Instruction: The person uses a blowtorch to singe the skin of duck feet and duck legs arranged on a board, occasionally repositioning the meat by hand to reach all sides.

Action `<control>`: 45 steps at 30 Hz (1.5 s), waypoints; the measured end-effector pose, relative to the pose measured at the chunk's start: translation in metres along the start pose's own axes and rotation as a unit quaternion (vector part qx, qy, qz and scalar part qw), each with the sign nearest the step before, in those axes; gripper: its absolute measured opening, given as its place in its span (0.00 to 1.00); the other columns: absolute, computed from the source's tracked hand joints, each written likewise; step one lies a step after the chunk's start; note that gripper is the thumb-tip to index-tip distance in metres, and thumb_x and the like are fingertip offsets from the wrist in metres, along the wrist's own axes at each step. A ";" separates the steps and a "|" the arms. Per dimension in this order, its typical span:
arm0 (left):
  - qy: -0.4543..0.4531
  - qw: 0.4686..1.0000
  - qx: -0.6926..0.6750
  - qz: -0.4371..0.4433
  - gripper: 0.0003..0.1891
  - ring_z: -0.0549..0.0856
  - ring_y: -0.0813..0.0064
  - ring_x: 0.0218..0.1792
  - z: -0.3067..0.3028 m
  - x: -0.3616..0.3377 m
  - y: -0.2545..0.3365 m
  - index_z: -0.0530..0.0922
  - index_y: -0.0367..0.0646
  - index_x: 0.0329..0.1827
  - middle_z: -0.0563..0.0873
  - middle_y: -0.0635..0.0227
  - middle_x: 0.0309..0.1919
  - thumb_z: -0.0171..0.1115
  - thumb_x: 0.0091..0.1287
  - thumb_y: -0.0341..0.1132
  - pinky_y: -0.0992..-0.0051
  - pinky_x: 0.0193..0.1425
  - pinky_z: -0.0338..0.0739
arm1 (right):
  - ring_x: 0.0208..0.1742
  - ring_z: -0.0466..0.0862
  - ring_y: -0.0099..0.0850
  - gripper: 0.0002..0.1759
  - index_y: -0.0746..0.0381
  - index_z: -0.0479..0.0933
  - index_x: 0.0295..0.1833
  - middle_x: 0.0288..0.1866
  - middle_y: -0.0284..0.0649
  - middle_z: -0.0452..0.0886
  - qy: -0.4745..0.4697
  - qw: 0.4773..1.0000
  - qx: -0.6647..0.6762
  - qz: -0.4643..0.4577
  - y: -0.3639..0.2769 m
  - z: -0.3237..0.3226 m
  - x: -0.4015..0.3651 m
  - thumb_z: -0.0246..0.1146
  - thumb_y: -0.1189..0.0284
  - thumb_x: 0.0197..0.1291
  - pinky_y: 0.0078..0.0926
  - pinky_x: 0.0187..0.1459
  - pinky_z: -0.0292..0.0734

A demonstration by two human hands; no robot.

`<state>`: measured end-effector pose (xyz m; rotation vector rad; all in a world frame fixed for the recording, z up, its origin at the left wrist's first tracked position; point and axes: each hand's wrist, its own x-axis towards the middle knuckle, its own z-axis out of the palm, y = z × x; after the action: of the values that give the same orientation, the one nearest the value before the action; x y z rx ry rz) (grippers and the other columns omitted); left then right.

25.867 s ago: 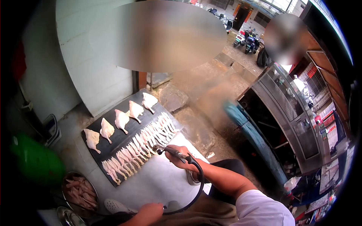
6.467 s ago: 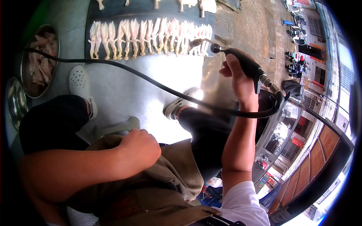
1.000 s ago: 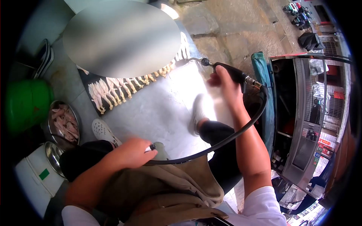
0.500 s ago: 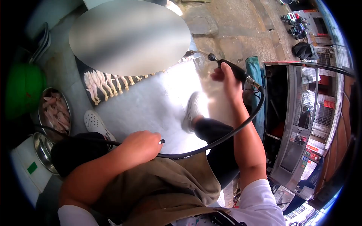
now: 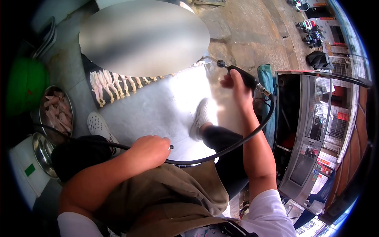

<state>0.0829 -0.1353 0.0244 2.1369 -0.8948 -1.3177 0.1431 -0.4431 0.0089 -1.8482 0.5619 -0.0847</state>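
Observation:
My right hand point(image 5: 239, 85) is wrapped round the black handle of a gas torch point(image 5: 246, 78), whose thin metal neck points left toward a blurred oval. From the torch's rear end a black hose point(image 5: 221, 153) curves down across my lap and past my left hand. Closed in a fist over my lap, my left hand point(image 5: 148, 149) has a small black tip poking out by the thumb; the rest of that thing is hidden. Chicken feet point(image 5: 114, 85) lie in a row along a dark sheet point(image 5: 90, 71) on the floor, partly covered by the blur.
At left stands a metal bowl point(image 5: 70, 103) of pale pink meat pieces, with a second metal bowl point(image 5: 43, 154) near my knee. A green tub point(image 5: 27, 87) is behind them. To the right are a rolled teal cloth point(image 5: 266, 94) and a glass-fronted metal cabinet point(image 5: 304, 158).
The view has shifted slightly, so the floor things sit a little differently. Both hands keep their grips, and the torch stays nearly in the same place.

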 end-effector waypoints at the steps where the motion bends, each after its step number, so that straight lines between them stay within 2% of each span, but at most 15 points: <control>1: 0.003 1.000 0.000 0.001 0.08 0.85 0.48 0.36 0.001 0.000 0.000 0.80 0.36 0.36 0.86 0.51 0.32 0.55 0.63 0.31 0.54 0.40 0.79 | 0.32 0.86 0.32 0.18 0.72 0.78 0.48 0.33 0.44 0.82 0.000 1.000 0.001 -0.007 0.002 -0.001 0.002 0.58 0.65 0.68 0.27 0.36 0.83; 7: 0.017 1.000 0.000 0.022 0.07 0.85 0.49 0.34 0.002 0.003 -0.003 0.80 0.36 0.34 0.86 0.51 0.30 0.54 0.62 0.30 0.55 0.38 0.79 | 0.30 0.85 0.33 0.18 0.72 0.77 0.48 0.33 0.45 0.82 -0.016 0.999 -0.030 0.030 -0.004 -0.004 -0.002 0.58 0.66 0.67 0.27 0.35 0.82; 14: 0.021 0.999 -0.004 0.026 0.07 0.86 0.52 0.34 0.003 0.001 -0.001 0.80 0.37 0.35 0.86 0.53 0.31 0.54 0.61 0.28 0.58 0.37 0.80 | 0.30 0.86 0.33 0.17 0.73 0.77 0.48 0.33 0.46 0.82 -0.016 1.000 -0.024 -0.004 -0.008 0.002 0.000 0.60 0.67 0.66 0.26 0.33 0.82; 17: 0.048 0.997 -0.015 0.055 0.07 0.87 0.53 0.34 0.007 -0.001 -0.003 0.81 0.38 0.35 0.87 0.54 0.31 0.53 0.62 0.28 0.58 0.37 0.80 | 0.27 0.85 0.32 0.17 0.73 0.79 0.45 0.30 0.45 0.83 -0.046 0.996 -0.065 0.051 -0.018 0.006 -0.002 0.61 0.67 0.65 0.25 0.30 0.82; 20: 0.080 0.993 -0.032 0.080 0.07 0.87 0.54 0.34 0.007 0.000 -0.003 0.81 0.39 0.36 0.87 0.56 0.31 0.53 0.63 0.29 0.60 0.37 0.80 | 0.26 0.85 0.32 0.15 0.73 0.80 0.42 0.28 0.44 0.83 -0.033 0.994 -0.085 0.063 -0.040 0.018 0.001 0.62 0.68 0.64 0.25 0.28 0.81; 21: 0.087 0.992 -0.037 0.084 0.08 0.87 0.54 0.34 0.005 -0.001 -0.003 0.81 0.39 0.36 0.87 0.56 0.31 0.54 0.63 0.30 0.60 0.37 0.81 | 0.29 0.84 0.32 0.16 0.69 0.79 0.41 0.31 0.42 0.82 -0.061 0.991 -0.101 0.068 -0.040 0.018 0.011 0.61 0.64 0.66 0.27 0.34 0.82; 24: 0.110 0.989 -0.053 0.083 0.08 0.87 0.55 0.34 -0.001 -0.005 0.000 0.81 0.39 0.35 0.87 0.56 0.31 0.54 0.64 0.30 0.60 0.37 0.81 | 0.27 0.85 0.32 0.16 0.69 0.79 0.42 0.30 0.43 0.83 -0.095 0.981 -0.170 0.022 -0.076 0.043 0.035 0.60 0.64 0.66 0.26 0.31 0.81; 27: 0.125 0.982 -0.102 0.103 0.09 0.85 0.51 0.34 -0.007 -0.007 0.000 0.78 0.39 0.39 0.85 0.54 0.31 0.54 0.67 0.35 0.55 0.36 0.79 | 0.27 0.86 0.33 0.16 0.70 0.80 0.42 0.31 0.44 0.83 -0.136 0.961 -0.243 -0.001 -0.109 0.075 0.064 0.60 0.65 0.65 0.27 0.30 0.82; 30: 0.124 0.980 -0.135 0.082 0.09 0.85 0.51 0.34 -0.024 -0.013 0.006 0.78 0.38 0.38 0.85 0.52 0.30 0.53 0.68 0.35 0.55 0.36 0.79 | 0.27 0.86 0.34 0.16 0.72 0.80 0.42 0.30 0.46 0.83 -0.171 0.934 -0.314 -0.006 -0.129 0.109 0.083 0.60 0.66 0.64 0.27 0.30 0.84; 31: 0.145 0.974 -0.146 0.095 0.09 0.85 0.50 0.32 -0.023 -0.013 0.004 0.78 0.38 0.39 0.85 0.52 0.29 0.53 0.68 0.34 0.54 0.36 0.79 | 0.24 0.86 0.29 0.15 0.68 0.80 0.34 0.25 0.45 0.83 -0.182 0.920 -0.345 -0.037 -0.132 0.120 0.086 0.55 0.69 0.68 0.25 0.27 0.83; 34: 0.245 0.953 -0.138 0.111 0.06 0.87 0.55 0.26 -0.020 -0.016 0.003 0.78 0.33 0.32 0.85 0.53 0.23 0.56 0.61 0.28 0.62 0.28 0.82 | 0.23 0.85 0.28 0.15 0.67 0.79 0.32 0.24 0.44 0.83 -0.203 0.906 -0.369 -0.027 -0.130 0.138 0.099 0.54 0.69 0.69 0.25 0.27 0.83; 38: 0.269 0.944 -0.139 0.131 0.05 0.87 0.56 0.25 -0.019 -0.020 -0.002 0.77 0.32 0.31 0.84 0.53 0.21 0.57 0.59 0.27 0.64 0.25 0.81 | 0.24 0.85 0.29 0.15 0.67 0.78 0.32 0.25 0.45 0.83 -0.212 0.898 -0.386 0.005 -0.135 0.148 0.099 0.54 0.70 0.68 0.25 0.27 0.82; 45: 0.296 0.935 -0.132 0.142 0.05 0.87 0.57 0.24 -0.012 -0.018 -0.002 0.77 0.33 0.30 0.84 0.54 0.22 0.57 0.58 0.27 0.64 0.25 0.81 | 0.24 0.85 0.32 0.13 0.69 0.79 0.32 0.25 0.46 0.82 -0.188 0.933 -0.307 0.009 -0.126 0.140 0.098 0.57 0.71 0.66 0.27 0.27 0.83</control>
<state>0.0885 -0.1200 0.0386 1.9286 -0.6868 -0.5547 0.3179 -0.3304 0.0535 -2.3842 0.3517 0.5048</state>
